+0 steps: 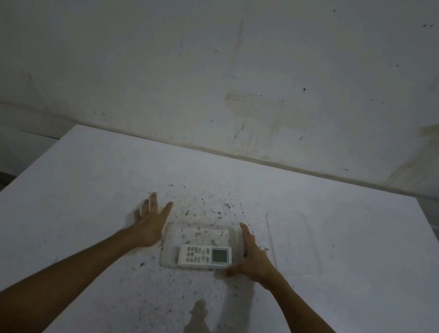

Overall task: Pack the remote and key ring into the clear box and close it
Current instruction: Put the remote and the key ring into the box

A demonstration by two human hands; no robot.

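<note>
A: While both hands lie spread, left hand [149,224] and right hand [252,256] flanking the clear plastic box [196,247] at lower centre, the white slim remote [205,257] lies inside.

B: Key ring unseen; fetch the clear lid [293,241] at right, seat it squarely.

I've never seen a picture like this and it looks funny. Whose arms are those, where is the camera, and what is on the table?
The camera sits on a person's head and looks forward and down, so you see their own two bare arms reaching out. There is only this one picture. On the white, speckled table stands a clear box with a white remote lying in it. The left hand is spread open beside the box. The right hand rests against the box's other side, fingers stretched out, gripping nothing. A see-through lid lies to the right. I cannot see a key ring.
</note>
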